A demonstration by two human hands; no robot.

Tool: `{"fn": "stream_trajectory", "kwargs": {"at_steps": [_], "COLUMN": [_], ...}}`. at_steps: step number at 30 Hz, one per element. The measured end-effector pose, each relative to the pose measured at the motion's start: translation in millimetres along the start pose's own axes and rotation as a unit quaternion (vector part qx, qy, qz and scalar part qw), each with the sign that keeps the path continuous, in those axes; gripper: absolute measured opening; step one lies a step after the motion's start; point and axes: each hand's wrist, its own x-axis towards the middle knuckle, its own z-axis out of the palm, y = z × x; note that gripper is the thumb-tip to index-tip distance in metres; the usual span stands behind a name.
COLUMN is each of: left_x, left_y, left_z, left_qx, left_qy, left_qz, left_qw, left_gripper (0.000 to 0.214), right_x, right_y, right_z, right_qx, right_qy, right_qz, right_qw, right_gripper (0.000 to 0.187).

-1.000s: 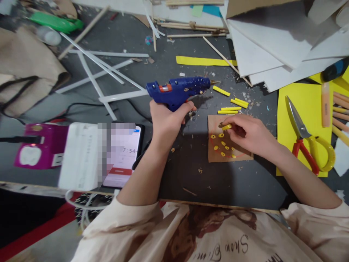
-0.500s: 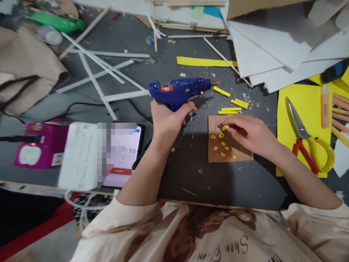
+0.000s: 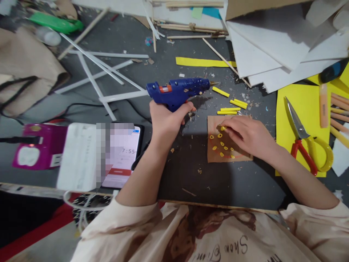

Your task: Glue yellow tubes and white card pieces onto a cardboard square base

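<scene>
Head | left hand (image 3: 166, 123) grip: one glue gun (image 3: 180, 89) | right hand (image 3: 249, 136) grip: one yellow piece (image 3: 223, 128) on cardboard (image 3: 211, 158)

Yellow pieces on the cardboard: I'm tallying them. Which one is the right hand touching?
The topmost yellow piece, at the right hand's fingertips; the others sit lower on the cardboard.

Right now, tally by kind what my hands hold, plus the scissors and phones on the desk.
Glue gun, in the left hand: 1
Yellow piece, pinched by the right hand: 1
Scissors: 1
Phone: 1
Total: 4
</scene>
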Motion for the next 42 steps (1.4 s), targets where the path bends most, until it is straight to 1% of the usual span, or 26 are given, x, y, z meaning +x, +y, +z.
{"fn": "stream_trajectory", "kwargs": {"at_steps": [3,5,6,8,10,11,13,15,18,24,26,29,32,36,39,42], "left_x": [1,2,3,3,3,3,3,2,2,3,3,3,3,3,3,3], "left_y": [-3,-5,-5,-6,-7,-8,-9,-11,-12,-8,-9,-9,-9,-8,-9,-11], "left_z": [0.0,-0.2,-0.3,-0.6,-1.1,-1.4,-2.1,-2.5,-2.4,-1.1,-1.1,-1.0,-0.5,-0.2,-0.2,-0.3], "left_qx": [-0.004,-0.014,-0.016,-0.012,-0.006,-0.005,-0.01,-0.015,-0.015,-0.011,-0.014,-0.017,-0.017,-0.006,-0.005,0.004], "left_qy": [-0.002,0.0,0.001,0.001,-0.001,-0.003,-0.006,-0.011,-0.013,-0.011,-0.012,-0.009,-0.009,-0.011,-0.007,-0.008], "left_qz": [-0.002,-0.001,-0.001,-0.004,-0.007,-0.007,0.003,0.014,0.014,-0.004,-0.003,-0.003,-0.01,-0.016,-0.008,-0.002], "left_qw": [1.0,1.0,1.0,1.0,1.0,1.0,1.0,1.0,1.0,1.0,1.0,1.0,1.0,1.0,1.0,1.0], "left_gripper": [0.011,0.012,0.012,0.013,0.013,0.013,0.013,0.011,0.011,0.013,0.013,0.013,0.014,0.016,0.017,0.018], "right_x": [1,1,1,2,4,4,6,7,7,8,8,9,9,10,11,11], "right_y": [-2,-1,2,11,25,33,47,55,57,50,51,53,53,46,39,33], "right_z": [-4,-10,-13,-17,-16,-13,-6,3,10,10,8,3,-1,2,6,10], "right_qx": [0.024,0.063,0.084,0.11,0.094,0.07,0.015,-0.032,-0.07,-0.071,-0.057,-0.021,0.073,0.228,0.297,0.339], "right_qy": [-0.011,-0.002,0.013,0.063,0.112,0.123,0.118,0.106,0.104,0.076,0.085,0.13,0.166,0.183,0.199,0.189], "right_qz": [0.008,0.018,0.033,0.083,0.136,0.152,0.158,0.144,0.126,0.138,0.143,0.15,0.166,0.167,0.179,0.196], "right_qw": [1.0,0.998,0.996,0.988,0.98,0.978,0.98,0.983,0.984,0.985,0.984,0.98,0.969,0.942,0.917,0.901], "right_gripper": [0.025,0.021,0.019,0.016,0.013,0.012,0.013,0.017,0.016,0.01,0.008,0.005,0.008,0.026,0.029,0.033]}}
